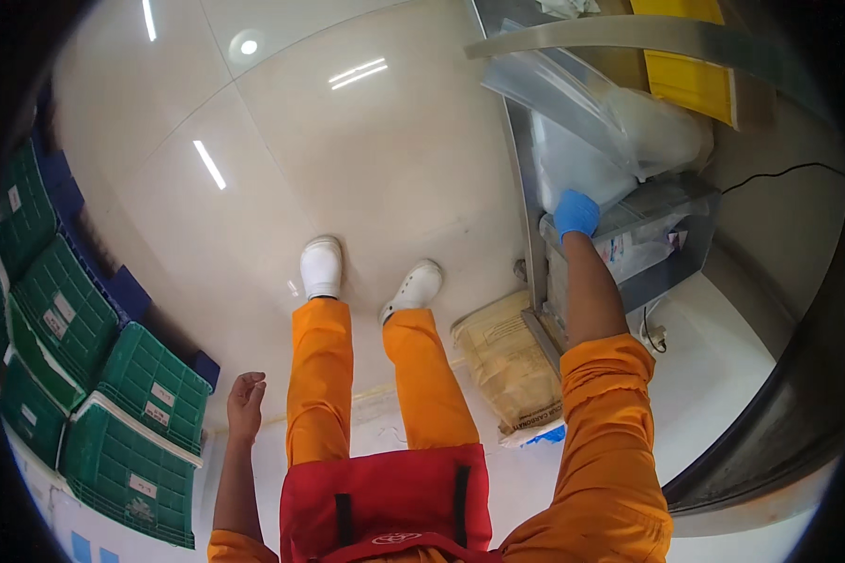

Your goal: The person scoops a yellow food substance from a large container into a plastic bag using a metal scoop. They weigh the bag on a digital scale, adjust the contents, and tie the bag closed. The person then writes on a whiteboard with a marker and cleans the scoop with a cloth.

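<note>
A glossy beige floor fills the upper left and middle of the frame, with ceiling lights reflected in it. Green crates with pale labels are stacked along the left edge. A person seen from above wears orange trousers and a red apron, which sits at the bottom centre. At the upper right, a metal-edged shelf carries clear plastic bags, with a see-through bin just below them in the frame. A brown paper sack lies right of centre, and a yellow packet is at the top right. White shoes stand on the floor near the centre. The right hand, in a blue glove, is at the lower edge of the bags, its fingers curled; whether they grasp the plastic, I cannot tell. The bare left hand hangs at lower left beside the crates, fingers loosely bent and released.
</note>
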The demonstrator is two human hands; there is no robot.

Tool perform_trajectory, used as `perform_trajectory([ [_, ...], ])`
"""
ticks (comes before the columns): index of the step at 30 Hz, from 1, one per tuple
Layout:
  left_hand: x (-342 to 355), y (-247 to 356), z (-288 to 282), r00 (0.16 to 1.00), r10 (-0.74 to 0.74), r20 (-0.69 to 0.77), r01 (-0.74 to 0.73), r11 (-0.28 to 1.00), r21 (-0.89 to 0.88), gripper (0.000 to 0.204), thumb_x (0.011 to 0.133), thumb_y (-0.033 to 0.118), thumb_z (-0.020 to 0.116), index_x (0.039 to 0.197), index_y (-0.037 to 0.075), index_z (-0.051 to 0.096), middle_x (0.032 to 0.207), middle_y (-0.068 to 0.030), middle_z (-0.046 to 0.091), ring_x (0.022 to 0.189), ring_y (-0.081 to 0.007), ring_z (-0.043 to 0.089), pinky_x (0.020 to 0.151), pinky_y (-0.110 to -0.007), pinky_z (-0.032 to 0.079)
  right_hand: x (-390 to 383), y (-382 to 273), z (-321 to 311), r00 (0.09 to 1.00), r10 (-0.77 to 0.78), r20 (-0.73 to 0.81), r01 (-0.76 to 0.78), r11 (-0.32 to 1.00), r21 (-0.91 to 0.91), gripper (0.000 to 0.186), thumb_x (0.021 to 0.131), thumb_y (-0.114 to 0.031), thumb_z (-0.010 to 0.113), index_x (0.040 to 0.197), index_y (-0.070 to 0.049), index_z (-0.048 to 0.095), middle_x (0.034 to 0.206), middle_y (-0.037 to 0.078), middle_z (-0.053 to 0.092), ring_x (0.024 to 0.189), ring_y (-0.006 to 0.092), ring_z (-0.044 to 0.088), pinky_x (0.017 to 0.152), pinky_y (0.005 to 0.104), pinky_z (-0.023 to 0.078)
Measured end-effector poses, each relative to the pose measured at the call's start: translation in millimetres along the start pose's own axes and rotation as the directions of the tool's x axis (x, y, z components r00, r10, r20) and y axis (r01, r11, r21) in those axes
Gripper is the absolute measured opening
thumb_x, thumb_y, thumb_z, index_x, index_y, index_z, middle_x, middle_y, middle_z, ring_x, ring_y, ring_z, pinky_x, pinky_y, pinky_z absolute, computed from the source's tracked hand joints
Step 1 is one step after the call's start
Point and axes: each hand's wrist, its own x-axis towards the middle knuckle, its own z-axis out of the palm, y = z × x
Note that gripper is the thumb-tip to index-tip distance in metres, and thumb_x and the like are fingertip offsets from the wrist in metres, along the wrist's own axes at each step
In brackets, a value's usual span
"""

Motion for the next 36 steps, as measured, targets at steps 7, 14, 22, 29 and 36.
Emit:
perform_trajectory([
  [7,-9.5,17.0,-1.2,0.996,-0.031,-0.079,0.024,0.996,-0.08,0.017,0.093,0.009,0.061,0.107,0.001,0.064,0.101,-0.0039,0.066,0.095,-0.0129,0.06,0.086,-0.028,0.047,-54.7,60.4,-32.4,0.93,0.254,-0.265,-0.021,0.757,0.653,0.028,0.085,-0.019,0.057,0.099,0.001,0.07,0.094,0.022,0.07,0.087,0.0351,0.069,0.075,0.0438,0.051],
  [14,-2.5,101.1,55.5,0.981,0.167,0.097,-0.144,0.968,-0.203,0.019,0.093,0.01,0.059,0.111,0.003,0.062,0.111,-0.0051,0.066,0.101,-0.0139,0.06,0.088,-0.029,0.047,-147.9,122.7,-52.7,0.691,0.685,-0.229,0.125,0.199,0.972,0.027,0.09,-0.009,0.049,0.103,0.005,0.069,0.088,0.01,0.069,0.079,0.0234,0.064,0.072,0.0366,0.052],
  [22,-53.5,175.9,89.5,0.907,0.381,0.177,-0.361,0.922,-0.137,0.034,0.09,0.011,0.067,0.121,0.0,0.059,0.116,-0.014,0.065,0.115,-0.0241,0.06,0.099,-0.034,0.046,-283.7,61.6,-176.2,0.683,0.64,-0.352,0.284,0.211,0.935,0.032,0.095,-0.015,0.052,0.118,0.004,0.064,0.109,0.012,0.067,0.095,0.0226,0.062,0.084,0.0351,0.05],
  [29,-218.6,383.7,52.5,0.175,0.963,0.204,-0.939,0.102,0.327,0.087,0.067,0.028,0.087,0.139,0.008,0.044,0.149,-0.023,0.036,0.137,-0.0455,0.035,0.111,-0.047,0.036,-449.6,41.5,-294.9,0.949,-0.297,-0.106,0.111,0.0,0.994,0.033,0.091,-0.012,0.058,0.122,0.0,0.064,0.112,0.005,0.066,0.095,0.0127,0.06,0.082,0.028,0.049],
  [36,-335.7,477.8,55.0,0.201,0.695,0.69,-0.819,0.505,-0.271,0.06,0.079,0.015,0.081,0.131,0.006,0.052,0.112,-0.0113,0.066,0.104,-0.0211,0.063,0.094,-0.032,0.047,-536.0,150.2,-379.2,0.959,-0.212,-0.189,0.056,-0.511,0.858,0.025,0.088,-0.013,0.061,0.107,0.001,0.068,0.099,0.005,0.069,0.09,0.0131,0.063,0.08,0.027,0.05],
])
